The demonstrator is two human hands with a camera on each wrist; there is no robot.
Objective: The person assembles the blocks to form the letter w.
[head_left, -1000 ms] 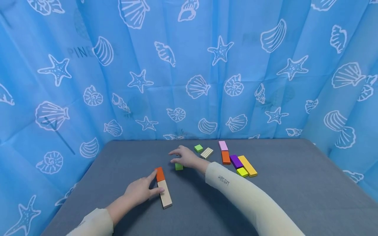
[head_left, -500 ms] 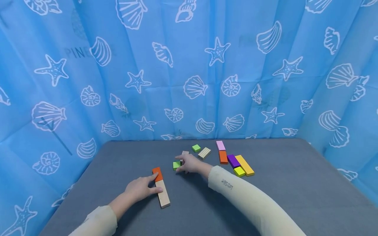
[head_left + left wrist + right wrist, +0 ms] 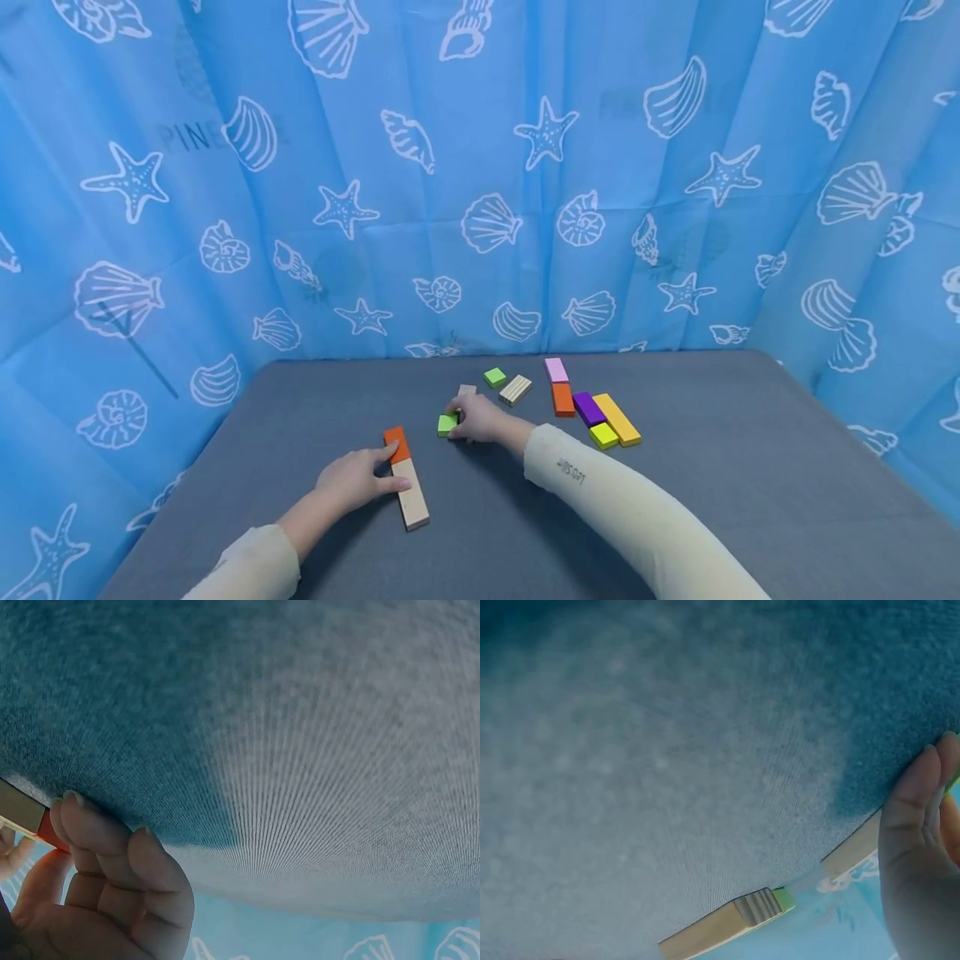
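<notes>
Seemingly steadied orange block [image 3: 395, 435]: left hand [image 3: 351, 483] rests atop, unclenched.
Green block [image 3: 446, 426], right of orange block: right hand [image 3: 480, 417] pinches.

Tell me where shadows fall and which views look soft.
Head view: fairly crisp, with shadows on the grey cloth beside the left sleeve and right sleeve; left wrist view: shadow darkens the cloth above the left hand; right wrist view: cloth looks soft, darker near the right hand.

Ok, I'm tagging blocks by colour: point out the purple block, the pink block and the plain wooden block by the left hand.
Purple block [image 3: 589, 408], head view, middle of top face.
Pink block [image 3: 556, 369], head view, middle of top face.
Plain wooden block [image 3: 413, 502], head view, top face, near half.
</notes>
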